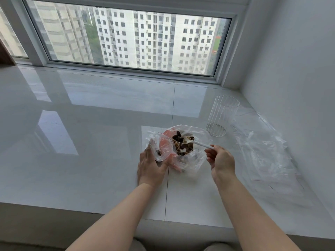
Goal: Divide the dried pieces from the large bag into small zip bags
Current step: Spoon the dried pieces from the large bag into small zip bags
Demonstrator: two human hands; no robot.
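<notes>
Dried dark and tan pieces (183, 146) sit in the large clear plastic bag (197, 151) on the white sill. My left hand (151, 166) grips the small clear zip bag (164, 147); my right hand (222, 160) pinches the loaded white plastic spoon (194, 143). I'd keep it level and tip deep past the mouth.

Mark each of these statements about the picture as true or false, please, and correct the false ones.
1. The right hand holds a white plastic spoon loaded with dried pieces. True.
2. The left hand lies flat on the sill and touches nothing else. False: it grips a small zip bag and holds it open.
3. A ribbed clear glass stands upright to the right of the large bag. True.
4. The glass is full of dried pieces. False: it looks nearly empty.
5. Loose clear plastic lies on the sill at the right. True.
</notes>
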